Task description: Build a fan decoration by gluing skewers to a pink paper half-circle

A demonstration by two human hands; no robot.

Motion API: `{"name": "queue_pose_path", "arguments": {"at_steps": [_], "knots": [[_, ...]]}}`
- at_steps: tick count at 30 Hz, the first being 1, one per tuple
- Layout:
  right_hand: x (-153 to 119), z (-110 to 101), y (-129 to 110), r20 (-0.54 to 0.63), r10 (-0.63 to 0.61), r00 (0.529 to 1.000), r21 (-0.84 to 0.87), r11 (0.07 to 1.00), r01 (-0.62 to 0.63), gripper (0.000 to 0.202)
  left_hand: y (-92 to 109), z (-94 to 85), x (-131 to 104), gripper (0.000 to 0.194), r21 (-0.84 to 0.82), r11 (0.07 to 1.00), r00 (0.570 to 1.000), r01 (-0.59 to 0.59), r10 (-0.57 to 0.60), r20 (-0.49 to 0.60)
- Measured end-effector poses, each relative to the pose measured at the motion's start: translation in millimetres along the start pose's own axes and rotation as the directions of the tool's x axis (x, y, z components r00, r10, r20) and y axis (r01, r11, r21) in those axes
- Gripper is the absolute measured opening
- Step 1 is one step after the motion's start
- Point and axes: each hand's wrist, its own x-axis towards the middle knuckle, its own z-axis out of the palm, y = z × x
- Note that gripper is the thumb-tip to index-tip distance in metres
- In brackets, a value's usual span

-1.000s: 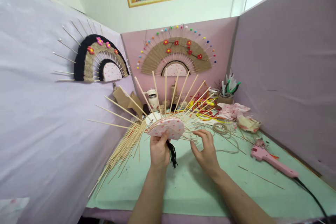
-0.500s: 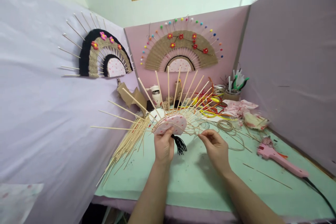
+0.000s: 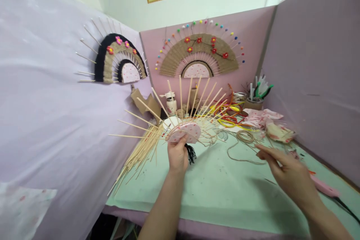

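My left hand (image 3: 177,157) grips the lower edge of a fan-shaped piece, its thumb on the pink dotted half-round centre (image 3: 191,131). Thin wooden sticks (image 3: 146,109) spread out from that centre, and a black tassel (image 3: 191,153) hangs below it. Twine (image 3: 206,143) lies around the centre and trails off its right side. Over the right of the table, my right hand (image 3: 284,172) has thumb and fingers pressed together beside the coiled twine (image 3: 245,137); what is between the fingertips is too small to make out.
Loose sticks (image 3: 140,153) lie in a pile at left. A pink glue gun (image 3: 326,186) is at right, partly behind my right hand. Behind are a white bottle (image 3: 171,103), red and yellow cords (image 3: 229,114) and dotted cloth (image 3: 261,117). Two decorated fans (image 3: 199,50) hang on the partitions.
My right hand has moved right, away from the fan's edge, out over the table near the glue gun. The twine on the table has shifted. My left hand still holds the fan.
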Motion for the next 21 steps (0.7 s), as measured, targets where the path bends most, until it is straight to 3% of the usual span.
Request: {"name": "queue_pose_path", "arguments": {"at_steps": [4,8,11,14,21], "knots": [[6.0,-51.7,29.8,-0.039,0.179,0.983,-0.261,0.948,-0.183,0.042,-1.4,1.3,1.3,0.034,0.068,0.997,1.0,-0.024,0.026,-0.017],[3.9,-81.1,52.5,0.09,0.384,0.919,-0.532,0.799,-0.282,0.047,-3.7,2.4,1.2,0.034,0.171,0.982,0.995,-0.085,0.092,-0.028],[-0.5,-81.2,68.7,0.229,0.514,0.827,-0.665,0.703,-0.253,0.043,-3.3,2.7,-0.2,0.03,0.224,0.969,0.993,-0.107,0.114,-0.019],[-3.5,-71.9,82.5,0.262,0.587,0.766,-0.738,0.633,-0.232,0.041,-2.0,3.1,-0.6,0.029,0.246,0.963,0.994,-0.107,0.111,-0.004],[-5.3,-61.2,94.6,0.223,0.641,0.735,-0.767,0.58,-0.274,0.035,-2.8,2.1,1.3,0.028,0.269,0.957,0.993,-0.111,0.115,-0.001]]}}
